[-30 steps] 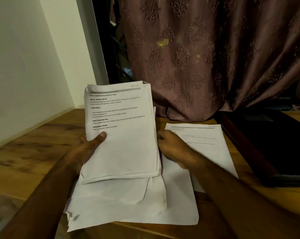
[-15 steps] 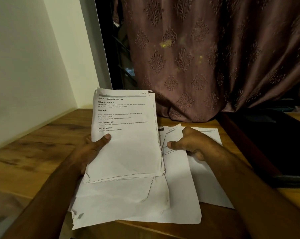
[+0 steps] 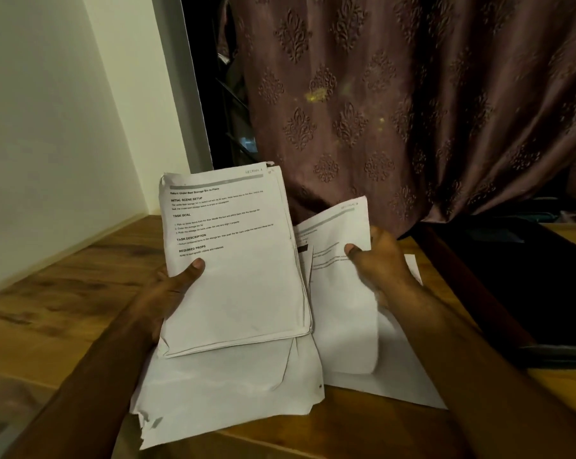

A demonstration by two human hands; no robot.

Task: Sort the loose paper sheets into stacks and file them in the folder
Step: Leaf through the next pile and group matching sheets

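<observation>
Head view — since a second ago the right hand (image 3: 384,266) has gone from resting on a flat sheet to lifting it: the single sheet (image 3: 338,260) now tilts up off the table, its top edge raised toward the curtain (image 3: 412,111). The camera has also drifted slightly.

Left hand (image 3: 172,289): thumb curled over the front of the held stack (image 3: 233,256), the other fingers hidden behind it. The stack is held upright over the table's near-left part, printed side facing the camera, edges roughly squared.

Right hand: thumb pinching the single sheet's face, fingers behind the paper and not visible. The sheet stands just beside the stack's right edge; whether they touch is unclear.

On the table (image 3: 64,293): a loose pile (image 3: 227,392) of crumpled blank-looking sheets under the stack, overhanging the near edge; more flat sheets (image 3: 399,376) lie to the right. A dark flat thing (image 3: 511,276) sits at the right edge — possibly the folder, can't confirm.

Progress, as judged: early to middle. One stack is gathered in hand, one sheet being added or compared. Left — sorting the loose pile, squaring the stacks, all the filing.
</observation>
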